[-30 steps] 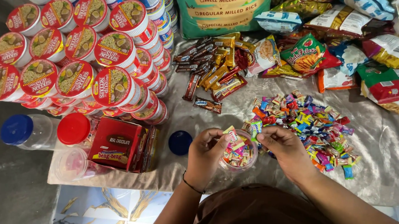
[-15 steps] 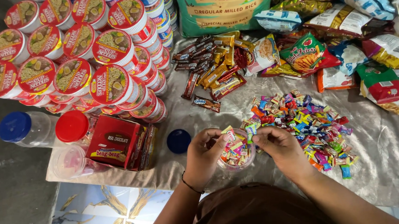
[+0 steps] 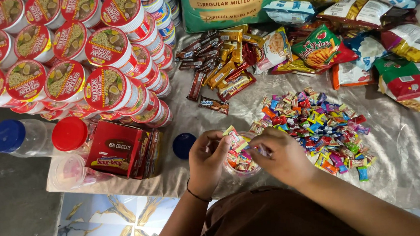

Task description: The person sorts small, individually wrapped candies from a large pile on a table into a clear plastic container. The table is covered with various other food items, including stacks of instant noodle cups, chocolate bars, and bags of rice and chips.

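Note:
My left hand (image 3: 207, 162) and my right hand (image 3: 281, 155) are together over a small clear jar (image 3: 239, 164) partly filled with wrapped candies. The left fingers pinch a pink and yellow wrapped candy (image 3: 235, 137) above the jar's mouth. The right fingers are bent at the jar's right rim, and whether they hold a candy is hidden. A loose pile of bright wrapped candies (image 3: 317, 126) lies on the clear plastic sheet (image 3: 406, 154) just right of the hands. A dark blue lid (image 3: 183, 145) rests left of the left hand.
Stacked red cup noodles (image 3: 85, 62) fill the upper left. A blue-lidded jar (image 3: 14, 137), a red-lidded jar (image 3: 70, 135) and a red chocolate box (image 3: 117, 149) lie at left. Chocolate bars (image 3: 219, 66), snack bags (image 3: 361, 40) and a green rice sack (image 3: 232, 5) lie behind.
Both hands stay over the jar, fingers shifting slightly. The left hand now holds one candy up at the jar's mouth.

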